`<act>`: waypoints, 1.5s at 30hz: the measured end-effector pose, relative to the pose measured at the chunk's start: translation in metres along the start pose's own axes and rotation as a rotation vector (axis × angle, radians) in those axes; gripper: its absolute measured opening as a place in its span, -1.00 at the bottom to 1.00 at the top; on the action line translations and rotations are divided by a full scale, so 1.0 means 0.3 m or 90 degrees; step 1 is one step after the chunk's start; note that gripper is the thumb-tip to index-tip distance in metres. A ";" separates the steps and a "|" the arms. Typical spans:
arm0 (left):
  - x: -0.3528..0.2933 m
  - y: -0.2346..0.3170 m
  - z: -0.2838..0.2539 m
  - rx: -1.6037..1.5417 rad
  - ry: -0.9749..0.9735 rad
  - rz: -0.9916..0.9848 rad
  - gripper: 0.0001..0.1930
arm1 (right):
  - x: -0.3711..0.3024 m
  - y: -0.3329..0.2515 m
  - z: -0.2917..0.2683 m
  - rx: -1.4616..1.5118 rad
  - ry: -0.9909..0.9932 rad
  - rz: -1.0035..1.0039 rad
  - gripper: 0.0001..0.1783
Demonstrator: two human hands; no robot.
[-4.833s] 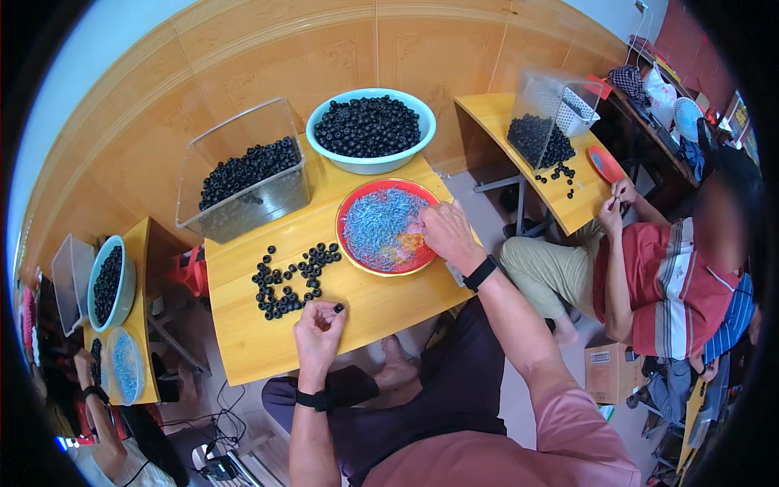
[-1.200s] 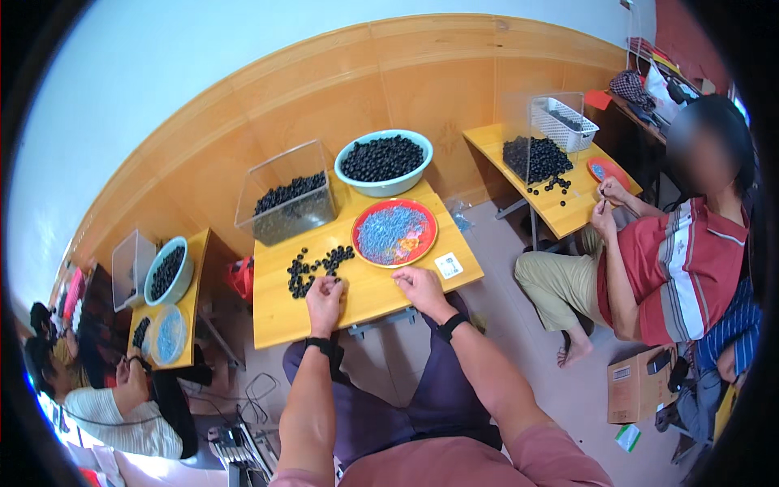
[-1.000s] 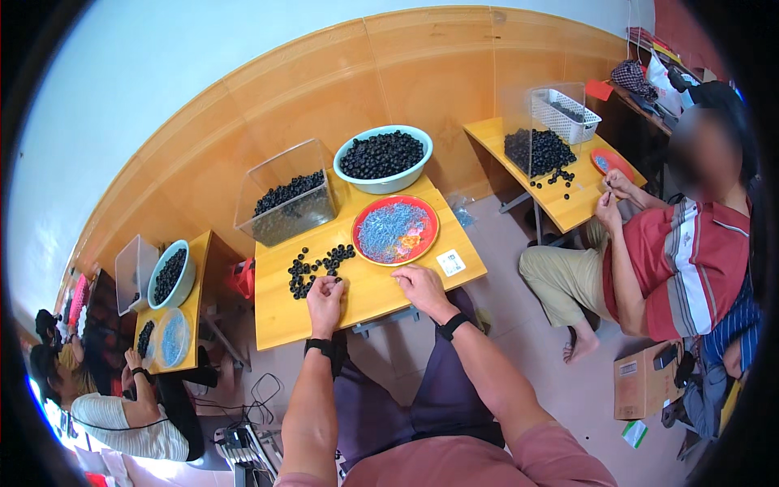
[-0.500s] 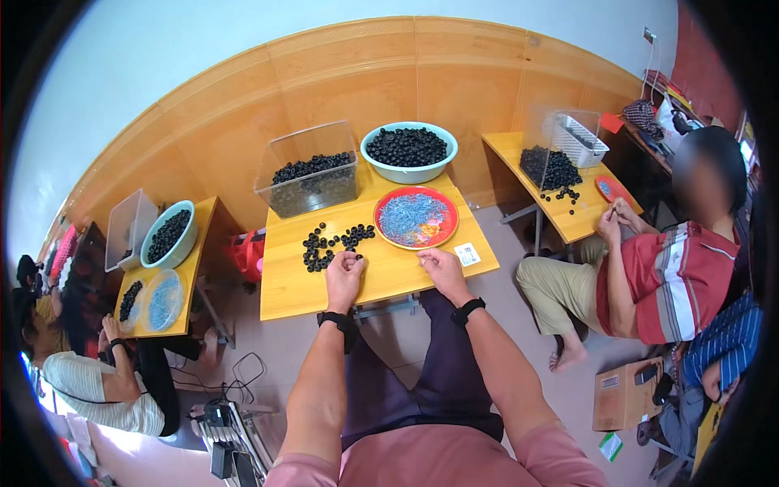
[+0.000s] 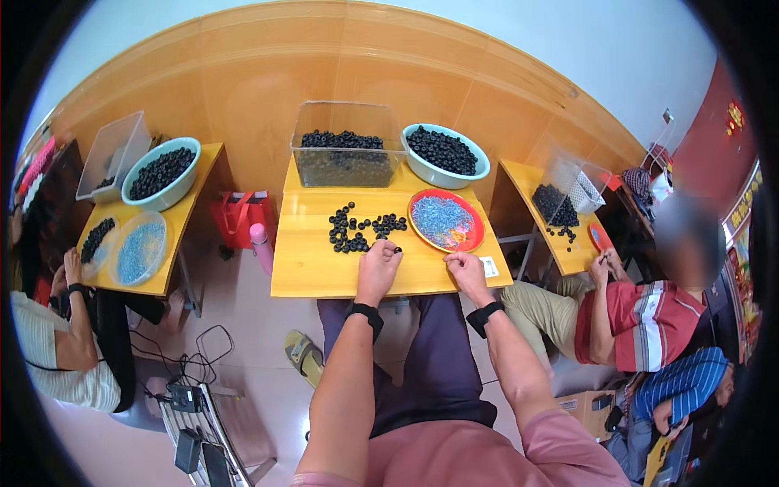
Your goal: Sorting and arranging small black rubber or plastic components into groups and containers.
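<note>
My left hand (image 5: 379, 269) is closed over the front part of the wooden table, with a small round black piece (image 5: 398, 250) pinched at its fingertips. Just beyond it lies a loose group of the same black pieces (image 5: 350, 242). My right hand (image 5: 468, 273) is pinched below the red plate (image 5: 482, 234); whatever its fingertips hold is too small to make out. On that plate is a heap of thin blue pieces (image 5: 442, 219). The two hands are apart, each with a black band on the wrist.
A clear plastic bin (image 5: 337, 170) and a pale green basin (image 5: 446, 177), both holding black pieces, stand at the table's back. A small white card (image 5: 489, 266) lies by my right hand. People work at tables either side. A pink bottle (image 5: 261, 243) stands left of the table.
My view has turned, so the table and both hands appear farther right. Both hands stay pinched over the table front. A slipper on the floor and the pink bottle have come into view.
</note>
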State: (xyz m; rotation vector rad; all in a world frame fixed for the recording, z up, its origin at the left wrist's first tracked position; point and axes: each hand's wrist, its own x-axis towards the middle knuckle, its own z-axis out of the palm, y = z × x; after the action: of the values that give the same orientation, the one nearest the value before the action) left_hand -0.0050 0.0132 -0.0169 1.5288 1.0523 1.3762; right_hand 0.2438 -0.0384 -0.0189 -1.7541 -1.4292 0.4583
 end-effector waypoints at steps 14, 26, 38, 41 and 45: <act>0.001 0.030 0.008 0.082 0.002 -0.034 -0.79 | -0.050 0.023 0.011 0.137 0.055 -0.052 -0.90; 0.011 -0.013 -0.020 0.075 -0.016 -0.074 -0.78 | -0.262 -0.241 -0.426 0.470 0.413 -0.152 -0.72; 0.019 -0.031 -0.026 0.021 -0.026 -0.076 -0.79 | -0.321 -0.521 -0.673 0.253 0.640 -0.380 -0.58; -0.004 -0.010 -0.022 0.031 -0.020 -0.083 -0.79 | -0.284 -0.525 -0.648 0.210 0.656 -0.440 -0.64; -0.009 0.020 -0.027 0.037 -0.015 -0.074 -0.80 | -0.137 -0.429 -0.509 0.199 0.294 -0.180 -0.82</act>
State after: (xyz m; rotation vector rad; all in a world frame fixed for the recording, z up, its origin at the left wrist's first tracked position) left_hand -0.0127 0.0090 -0.0115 1.4987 1.1571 1.2543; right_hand 0.2578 -0.1271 0.1643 -1.2774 -1.1739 0.1042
